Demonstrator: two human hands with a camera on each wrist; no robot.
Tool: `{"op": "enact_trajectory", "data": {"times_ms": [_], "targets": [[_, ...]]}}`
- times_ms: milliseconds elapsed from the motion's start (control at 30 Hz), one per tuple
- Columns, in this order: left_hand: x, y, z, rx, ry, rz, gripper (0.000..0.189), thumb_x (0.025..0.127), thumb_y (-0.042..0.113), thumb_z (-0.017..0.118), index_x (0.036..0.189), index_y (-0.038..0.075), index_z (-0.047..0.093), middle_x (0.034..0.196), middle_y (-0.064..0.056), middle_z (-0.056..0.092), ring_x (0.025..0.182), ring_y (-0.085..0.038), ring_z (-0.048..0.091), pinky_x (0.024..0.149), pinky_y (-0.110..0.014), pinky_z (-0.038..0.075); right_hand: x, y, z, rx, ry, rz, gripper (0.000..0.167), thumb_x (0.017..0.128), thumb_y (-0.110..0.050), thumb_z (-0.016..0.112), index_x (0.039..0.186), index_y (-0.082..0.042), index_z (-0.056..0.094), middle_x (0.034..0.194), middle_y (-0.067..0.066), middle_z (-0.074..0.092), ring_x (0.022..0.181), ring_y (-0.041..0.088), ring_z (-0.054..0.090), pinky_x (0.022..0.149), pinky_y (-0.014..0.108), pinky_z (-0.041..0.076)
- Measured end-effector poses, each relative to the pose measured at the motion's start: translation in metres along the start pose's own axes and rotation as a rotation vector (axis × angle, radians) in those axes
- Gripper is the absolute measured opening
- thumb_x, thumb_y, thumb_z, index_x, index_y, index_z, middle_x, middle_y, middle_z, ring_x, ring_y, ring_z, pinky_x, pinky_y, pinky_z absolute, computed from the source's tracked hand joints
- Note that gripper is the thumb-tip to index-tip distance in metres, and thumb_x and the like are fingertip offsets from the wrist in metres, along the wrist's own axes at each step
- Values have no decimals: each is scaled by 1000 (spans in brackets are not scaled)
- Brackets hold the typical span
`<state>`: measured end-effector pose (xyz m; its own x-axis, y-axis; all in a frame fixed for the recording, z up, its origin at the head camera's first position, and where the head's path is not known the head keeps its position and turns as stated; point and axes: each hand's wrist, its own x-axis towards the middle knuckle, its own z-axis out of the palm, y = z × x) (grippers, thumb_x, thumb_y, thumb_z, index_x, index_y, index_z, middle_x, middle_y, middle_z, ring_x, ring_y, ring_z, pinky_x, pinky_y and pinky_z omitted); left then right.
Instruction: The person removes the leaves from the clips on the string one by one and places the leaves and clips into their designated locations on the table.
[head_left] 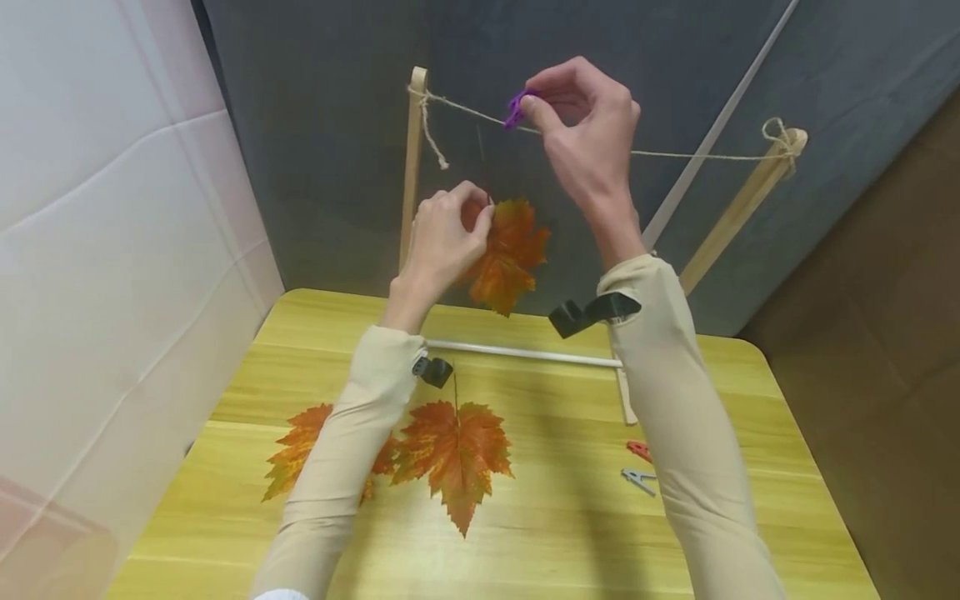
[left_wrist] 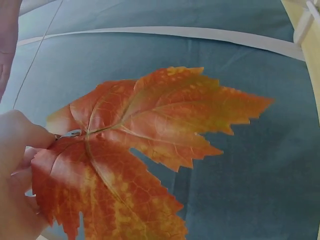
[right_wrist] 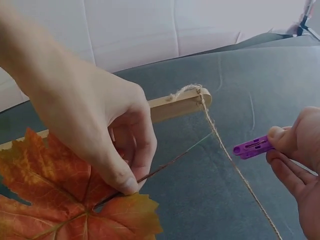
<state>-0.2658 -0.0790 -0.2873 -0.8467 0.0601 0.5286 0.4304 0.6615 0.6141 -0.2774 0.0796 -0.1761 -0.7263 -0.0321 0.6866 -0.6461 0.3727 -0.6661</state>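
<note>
My left hand (head_left: 446, 237) pinches the stem (right_wrist: 162, 167) of an orange-red maple leaf (head_left: 510, 254) between thumb and fingers, close to the blade. In the right wrist view the stem's thin greenish end reaches up to the twine (right_wrist: 235, 167); whether it touches cannot be told. Higher up, my right hand (head_left: 592, 125) pinches a purple clothespin (right_wrist: 253, 147) by one end. Its other end points at the twine, with a small gap between them in the right wrist view. The left wrist view has the leaf (left_wrist: 150, 110) spread out beside the fingers.
The twine is tied between a left wooden post (head_left: 413, 167) and a right wooden post (head_left: 738, 208). Beneath, on the wooden table (head_left: 555, 533), lie a maple leaf (head_left: 457, 450), another leaf (head_left: 300, 446) partly under the left sleeve, a white rod (head_left: 525, 353), a red clothespin (head_left: 639, 450) and a grey clothespin (head_left: 637, 478).
</note>
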Motion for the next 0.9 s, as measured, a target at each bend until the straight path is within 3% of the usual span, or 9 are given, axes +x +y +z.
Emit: {"op": "enact_trajectory", "data": {"times_ms": [133, 367, 567, 900], "targets": [[-4, -2, 0, -13, -11, -8, 19, 97, 19, 63, 105, 4, 71, 96, -12, 73, 85, -29, 61, 78, -41, 48, -6, -2, -2, 59, -8, -28, 17, 91, -7, 76, 104, 2, 72, 103, 13, 75, 94, 14, 73, 94, 24, 55], [-13, -8, -3, -47, -22, -29, 16, 97, 19, 64, 102, 6, 71, 93, -10, 73, 82, -27, 61, 76, -38, 49, -26, -11, -5, 40, -70, -9, 25, 91, -4, 74, 114, 4, 69, 111, 17, 73, 101, 19, 72, 98, 24, 54], [-19, -13, -5, -76, -37, -70, 18, 98, 22, 63, 104, 7, 72, 96, -9, 74, 81, -25, 62, 76, -37, 50, -40, -10, -7, 81, -101, -6, 28, 87, 0, 75, 114, 6, 70, 109, 19, 74, 98, 20, 73, 95, 27, 56], [-26, -18, -9, -87, -58, -67, 18, 98, 21, 62, 103, 6, 72, 96, -10, 74, 80, -24, 62, 74, -35, 50, -59, 1, -15, 70, -108, 43, 29, 85, -4, 79, 112, 3, 70, 108, 16, 75, 96, 18, 74, 92, 26, 57]]}}
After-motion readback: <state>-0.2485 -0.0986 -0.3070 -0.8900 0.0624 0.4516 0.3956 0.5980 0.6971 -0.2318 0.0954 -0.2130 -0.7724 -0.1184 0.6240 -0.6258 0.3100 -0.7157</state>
